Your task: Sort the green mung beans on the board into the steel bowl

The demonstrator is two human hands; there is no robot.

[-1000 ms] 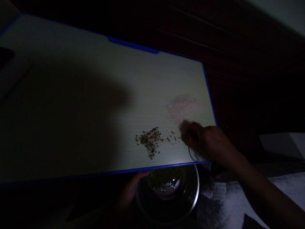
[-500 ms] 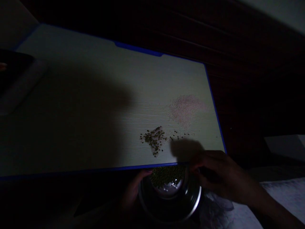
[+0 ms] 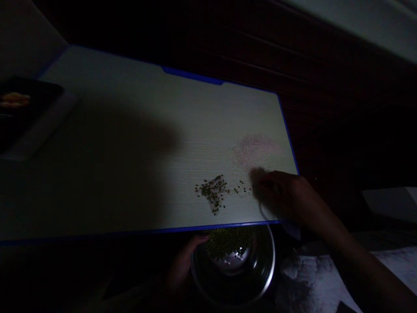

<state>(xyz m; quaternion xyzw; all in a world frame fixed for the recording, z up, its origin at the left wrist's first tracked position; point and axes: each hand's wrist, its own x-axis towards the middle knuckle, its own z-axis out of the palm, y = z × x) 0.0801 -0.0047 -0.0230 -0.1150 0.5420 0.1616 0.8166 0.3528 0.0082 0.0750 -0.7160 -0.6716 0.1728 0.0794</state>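
A shiny metal bowl [image 3: 271, 274] sits just below the table's near edge, with many small green beans [image 3: 230, 241] in its upper part. My left hand [image 3: 187, 258] grips the bowl's left rim, thumb on top. Over the table's near right corner is my right hand [image 3: 286, 191], its fingers pinched together. Something thin and pale, perhaps clear plastic, shows under it, but its kind is unclear. Left of its fingertips, loose green beans [image 3: 214, 191] lie scattered on the tabletop. Behind them spreads a patch of fine pinkish grains [image 3: 254, 148].
The pale table [image 3: 195, 113] has a blue rim. On its left side rests a dark box [image 3: 29, 113] with a food picture. Dark wooden panelling [image 3: 260, 52] stands behind. A whitish cloth [image 3: 312, 278] lies at the lower right. The scene is dim.
My right hand has risen from beside the bowl's rim to above the tabletop, near the stray beans. My left hand stays on the bowl. The view has shifted slightly.
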